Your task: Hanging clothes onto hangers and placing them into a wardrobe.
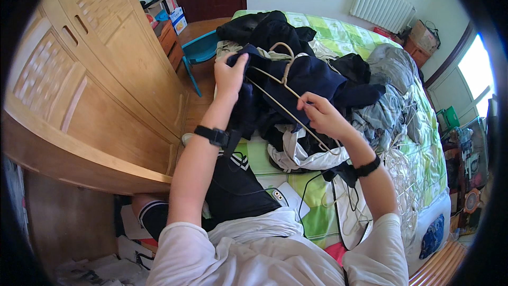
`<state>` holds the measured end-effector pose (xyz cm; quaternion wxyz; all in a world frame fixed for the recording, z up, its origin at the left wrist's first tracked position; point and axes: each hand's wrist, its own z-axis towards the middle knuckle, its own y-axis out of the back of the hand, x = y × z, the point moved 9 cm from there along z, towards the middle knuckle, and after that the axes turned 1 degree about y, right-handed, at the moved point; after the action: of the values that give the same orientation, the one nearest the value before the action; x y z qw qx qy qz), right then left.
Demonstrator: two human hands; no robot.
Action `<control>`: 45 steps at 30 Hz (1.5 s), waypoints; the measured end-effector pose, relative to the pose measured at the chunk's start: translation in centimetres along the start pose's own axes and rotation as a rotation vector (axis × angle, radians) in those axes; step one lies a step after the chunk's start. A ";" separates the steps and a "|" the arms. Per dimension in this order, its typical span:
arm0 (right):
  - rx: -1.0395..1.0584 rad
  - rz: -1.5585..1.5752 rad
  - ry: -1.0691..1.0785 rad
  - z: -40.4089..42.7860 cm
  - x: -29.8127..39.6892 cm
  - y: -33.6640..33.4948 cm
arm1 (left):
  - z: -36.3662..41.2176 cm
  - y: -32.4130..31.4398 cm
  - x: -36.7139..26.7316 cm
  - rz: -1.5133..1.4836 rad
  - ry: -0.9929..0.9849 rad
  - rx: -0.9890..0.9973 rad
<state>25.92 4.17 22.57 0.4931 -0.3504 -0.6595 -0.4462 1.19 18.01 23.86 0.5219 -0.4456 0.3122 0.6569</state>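
My left hand pinches the edge of a dark navy garment, near one end of a cream-coloured coat hanger. That end of the hanger is hidden by the cloth. The fingers of my right hand are closed at the hanger's upper bar, and its hook points up and away from me. The navy garment lies behind and under the hanger, on a pile of clothes. A white garment lies below the hanger's free end. Both wrists wear black straps.
Black clothes and grey-blue clothes are heaped on a bed with a green checked sheet. More hangers lie to the right. A wooden wardrobe rises at the left, beside a blue chair. A phone lies near my lap.
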 end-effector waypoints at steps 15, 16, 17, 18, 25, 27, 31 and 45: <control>-0.067 -0.543 0.487 4.8 1.3 -2.8 | -3.5 2.5 -1.9 0.653 -0.469 0.163; -0.128 -0.612 0.576 4.4 1.6 -3.0 | -3.6 1.3 -0.8 0.781 -0.500 0.255; -0.124 -0.612 0.568 4.3 1.4 -2.9 | -3.9 0.3 0.5 0.908 -0.531 0.350; -0.222 -0.793 0.616 3.9 1.7 -2.3 | -3.9 0.0 0.7 0.858 -0.589 0.343; -0.851 -1.055 0.759 0.1 2.4 1.6 | -4.3 4.2 9.6 0.543 -0.274 0.122; -0.826 -1.055 0.676 0.0 0.0 1.6 | -4.9 4.4 10.7 0.538 -0.257 0.143; -0.674 -1.170 0.512 0.9 -1.9 0.0 | -5.6 5.5 12.8 0.544 -0.178 0.165; -0.667 -0.798 0.219 4.8 0.9 13.6 | -5.4 7.1 13.1 0.040 -0.059 0.172</control>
<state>36.38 13.53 26.16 0.2129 -0.1613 -0.5085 -0.8186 -5.07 16.80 9.32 0.5540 -0.3736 0.3607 0.6507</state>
